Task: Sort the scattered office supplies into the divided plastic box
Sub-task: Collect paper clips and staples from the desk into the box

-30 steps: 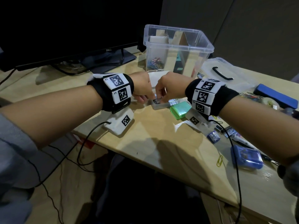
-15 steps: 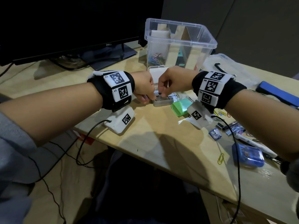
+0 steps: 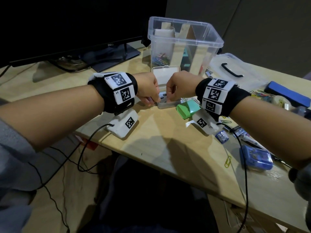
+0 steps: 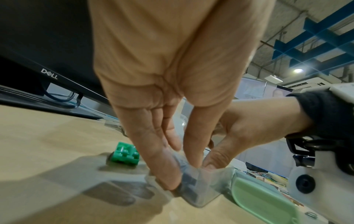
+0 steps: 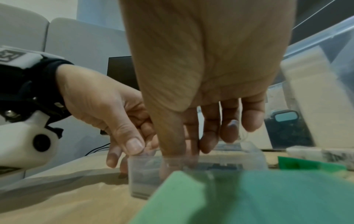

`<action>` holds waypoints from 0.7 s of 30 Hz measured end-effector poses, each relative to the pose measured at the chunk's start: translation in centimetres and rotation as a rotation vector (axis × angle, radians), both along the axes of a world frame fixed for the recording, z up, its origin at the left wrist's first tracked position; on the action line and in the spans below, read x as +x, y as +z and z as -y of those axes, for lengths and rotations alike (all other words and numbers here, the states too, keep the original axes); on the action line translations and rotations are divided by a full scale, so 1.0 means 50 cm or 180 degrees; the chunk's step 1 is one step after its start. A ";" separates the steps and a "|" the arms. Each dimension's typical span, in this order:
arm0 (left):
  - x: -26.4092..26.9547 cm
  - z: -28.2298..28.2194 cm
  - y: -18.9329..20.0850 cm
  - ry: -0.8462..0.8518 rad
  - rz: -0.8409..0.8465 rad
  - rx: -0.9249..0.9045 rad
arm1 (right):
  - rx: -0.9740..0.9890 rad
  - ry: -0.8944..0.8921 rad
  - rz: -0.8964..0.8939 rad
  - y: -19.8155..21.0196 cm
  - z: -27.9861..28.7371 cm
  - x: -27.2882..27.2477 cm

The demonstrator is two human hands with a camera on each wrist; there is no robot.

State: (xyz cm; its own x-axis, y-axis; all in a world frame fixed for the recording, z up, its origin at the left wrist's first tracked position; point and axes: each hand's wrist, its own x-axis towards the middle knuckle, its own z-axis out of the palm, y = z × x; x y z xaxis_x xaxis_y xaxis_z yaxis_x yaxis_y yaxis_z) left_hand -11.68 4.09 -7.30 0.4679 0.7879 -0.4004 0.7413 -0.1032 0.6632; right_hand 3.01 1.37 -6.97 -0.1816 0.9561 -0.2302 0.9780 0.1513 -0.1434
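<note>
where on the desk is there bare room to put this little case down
Bare wood lies along the near desk edge, between the left wrist camera and the blue case. It is crowded right of the green case, among paper clips.

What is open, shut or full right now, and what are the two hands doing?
Small clear case: lid up, open.
Big divided box: lid off, paper clips inside.
Big box's lid: flat on the desk.
Left hand: grip on the case's corner.
Right hand: fingers reaching into the case.

both hands meet fingertips down, left hand (image 3: 147, 87) and right hand (image 3: 180, 86)
</note>
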 end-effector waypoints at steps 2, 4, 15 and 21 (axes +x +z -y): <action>-0.001 0.000 0.001 0.0007 0.0000 -0.0011 | 0.0032 -0.0003 0.0006 0.000 -0.001 -0.002; -0.001 0.000 0.001 0.0017 -0.0012 -0.0025 | 0.0036 -0.0002 0.0020 -0.001 -0.003 -0.003; 0.000 0.007 0.004 -0.0002 -0.0014 -0.0013 | -0.0086 -0.0028 -0.0044 -0.005 -0.007 -0.001; -0.001 0.030 0.019 -0.0115 -0.0337 0.0447 | 0.0113 -0.0008 -0.0106 0.022 0.009 0.023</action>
